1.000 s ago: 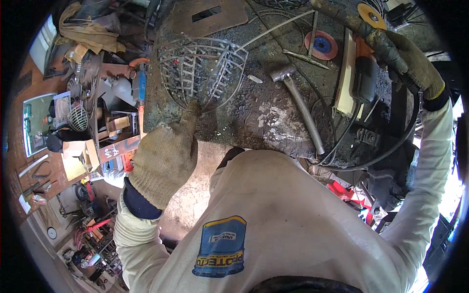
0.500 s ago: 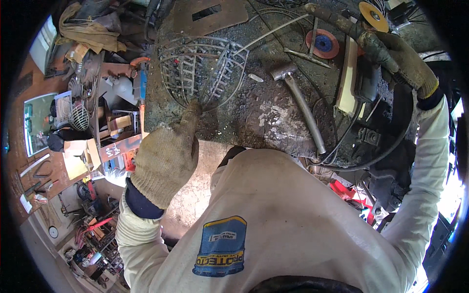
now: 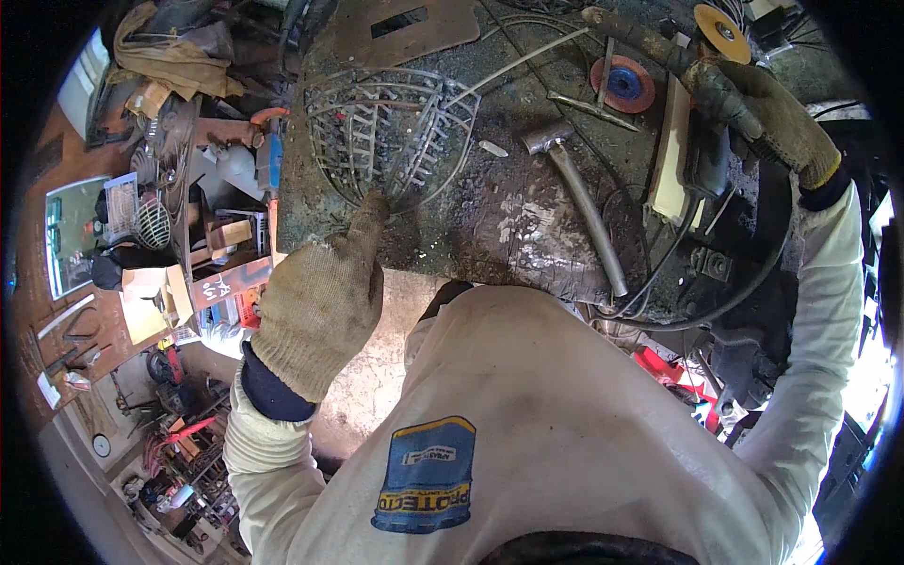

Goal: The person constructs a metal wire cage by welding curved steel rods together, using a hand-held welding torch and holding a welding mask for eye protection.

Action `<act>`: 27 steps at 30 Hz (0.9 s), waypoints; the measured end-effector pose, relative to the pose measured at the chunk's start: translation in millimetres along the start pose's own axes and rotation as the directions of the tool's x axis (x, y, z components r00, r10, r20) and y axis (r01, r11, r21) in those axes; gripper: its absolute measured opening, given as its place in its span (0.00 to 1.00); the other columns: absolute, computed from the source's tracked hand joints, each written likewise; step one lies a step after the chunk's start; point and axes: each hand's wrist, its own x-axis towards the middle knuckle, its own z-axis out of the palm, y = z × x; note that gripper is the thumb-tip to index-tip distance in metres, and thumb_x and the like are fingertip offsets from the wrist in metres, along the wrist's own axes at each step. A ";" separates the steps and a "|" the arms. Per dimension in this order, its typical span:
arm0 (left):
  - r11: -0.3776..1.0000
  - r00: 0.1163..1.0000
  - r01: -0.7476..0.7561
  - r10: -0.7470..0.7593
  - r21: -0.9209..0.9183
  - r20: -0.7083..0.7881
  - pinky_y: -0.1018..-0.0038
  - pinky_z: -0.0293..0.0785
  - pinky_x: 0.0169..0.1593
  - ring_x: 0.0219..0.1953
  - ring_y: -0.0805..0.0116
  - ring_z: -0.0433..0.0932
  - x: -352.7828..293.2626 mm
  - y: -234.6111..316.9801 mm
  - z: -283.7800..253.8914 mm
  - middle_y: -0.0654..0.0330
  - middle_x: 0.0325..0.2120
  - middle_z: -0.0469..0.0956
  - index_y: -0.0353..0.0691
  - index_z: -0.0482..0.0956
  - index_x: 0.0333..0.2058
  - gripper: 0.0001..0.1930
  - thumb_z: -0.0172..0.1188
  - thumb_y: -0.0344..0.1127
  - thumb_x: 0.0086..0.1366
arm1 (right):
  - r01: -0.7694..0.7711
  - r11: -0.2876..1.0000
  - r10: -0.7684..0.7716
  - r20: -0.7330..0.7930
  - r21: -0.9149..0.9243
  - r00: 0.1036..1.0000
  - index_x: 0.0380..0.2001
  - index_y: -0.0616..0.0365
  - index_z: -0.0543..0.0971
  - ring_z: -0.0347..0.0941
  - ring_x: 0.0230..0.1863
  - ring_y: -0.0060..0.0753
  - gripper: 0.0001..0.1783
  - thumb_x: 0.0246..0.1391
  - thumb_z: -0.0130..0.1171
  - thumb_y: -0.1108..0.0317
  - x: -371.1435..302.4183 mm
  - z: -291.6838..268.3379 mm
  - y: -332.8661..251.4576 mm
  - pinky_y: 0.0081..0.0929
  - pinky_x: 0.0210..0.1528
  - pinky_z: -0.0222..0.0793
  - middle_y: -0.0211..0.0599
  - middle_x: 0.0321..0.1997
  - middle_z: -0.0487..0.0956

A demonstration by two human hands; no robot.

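Note:
A curved metal-rod frame [image 3: 325, 155], with rows of short cross rods, lies on the dark, grimy worktable [image 3: 452, 240]. My gloved left hand [image 3: 322, 306] is closed at the frame's near point; its fingertips meet the bars there, the other fingers hidden under the glove's back. At the right, my gloved right hand [image 3: 767, 118] is wrapped around a dark welding electrode holder [image 3: 631, 31]. From that holder a pale, thin welding rod [image 3: 523, 64] slants down to the frame's right side, its tip at or very near the bars.
A hammer [image 3: 586, 212] lies right of the frame. Beyond it are a T-shaped metal piece [image 3: 593, 110], a red flap disc [image 3: 623, 83], a yellow disc [image 3: 722, 34] and a black cable [image 3: 683, 325]. A slotted plate [image 3: 414, 42] lies at the back; cluttered shelves stand left.
My right hand and the electrode holder have shifted slightly left, carrying the welding rod a little. My left hand and the frame stay almost still.

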 end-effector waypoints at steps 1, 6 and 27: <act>1.000 0.998 -0.030 0.031 0.003 -0.046 0.61 0.74 0.27 0.25 0.58 0.76 -1.1 -1.4 1.7 0.58 0.24 0.75 0.41 0.67 0.66 0.32 0.61 0.34 0.61 | -0.111 0.988 0.110 0.019 0.110 0.994 0.56 0.67 0.75 0.77 0.22 0.23 0.23 0.65 0.53 0.60 0.7 0.3 -6.2 0.20 0.21 0.76 0.39 0.36 0.82; 1.000 1.000 -0.023 0.023 -0.011 -0.005 0.62 0.74 0.28 0.26 0.58 0.76 -0.8 -0.6 -1.6 0.58 0.25 0.76 0.40 0.67 0.66 0.33 0.62 0.33 0.60 | -0.076 0.976 0.061 0.078 0.206 0.995 0.58 0.66 0.74 0.77 0.26 0.21 0.25 0.64 0.55 0.59 7.0 0.2 14.2 0.22 0.28 0.76 0.36 0.36 0.81; 0.929 0.967 -0.173 0.223 0.328 -0.123 0.64 0.78 0.36 0.32 0.59 0.79 -7.4 2.2 -6.3 0.56 0.29 0.77 0.38 0.77 0.53 0.17 0.58 0.30 0.64 | -0.298 0.814 0.245 0.171 0.499 0.954 0.62 0.57 0.72 0.75 0.22 0.14 0.33 0.62 0.60 0.47 0.1 -4.4 59.7 0.16 0.21 0.72 0.28 0.31 0.80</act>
